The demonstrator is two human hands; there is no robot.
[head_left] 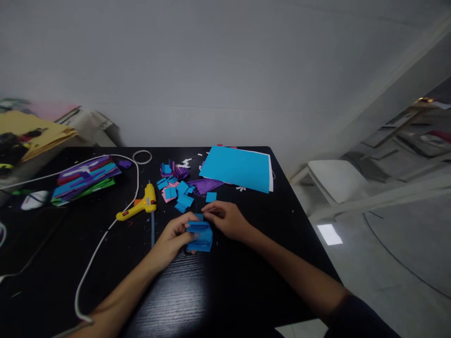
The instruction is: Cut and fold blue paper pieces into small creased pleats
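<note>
Folded blue paper (201, 238) is held in my left hand (179, 234), thumb in front and fingers behind it. My right hand (227, 218) is at the paper's upper right, its thumb and forefinger pinched by the top edge; whether they grip the paper is hidden. Just beyond my hands lies a small blue paper square (211, 197). Left of that is a loose heap of folded blue pieces (183, 201), with some pink paper (168, 192) under them and purple folded strips (179, 170) behind.
A yellow glue gun (143, 204) lies left of my hands, its white cord (92, 256) looping across the black table (243, 286). Large blue sheets (236, 168) lie at the back right. Bundled coloured paper (86, 178) sits at the left. A white stool (336, 180) stands beyond the right edge.
</note>
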